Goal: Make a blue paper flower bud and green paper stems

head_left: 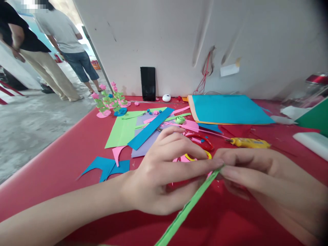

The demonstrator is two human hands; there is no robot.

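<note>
Between the fingertips of both hands is the upper end of a green paper strip [188, 208], which slants down toward the bottom edge of the view. My left hand [169, 171] pinches it from the left. From the right, my right hand [251, 171] grips the same end with thumb and forefinger; the very tip of the strip is hidden by the fingers. Just behind the hands lie scissors [208, 140] with red and yellow handles, partly covered by my left hand. A blue paper strip [151, 128] rests on green and purple sheets beyond.
Small paper flowers [104, 102] stand at the back left of the red table [84, 147]. A phone [148, 83] leans on the wall beside a white case [166, 98]. Blue sheets [230, 109] and a yellow-handled tool [249, 142] lie right. Two people stand at far left.
</note>
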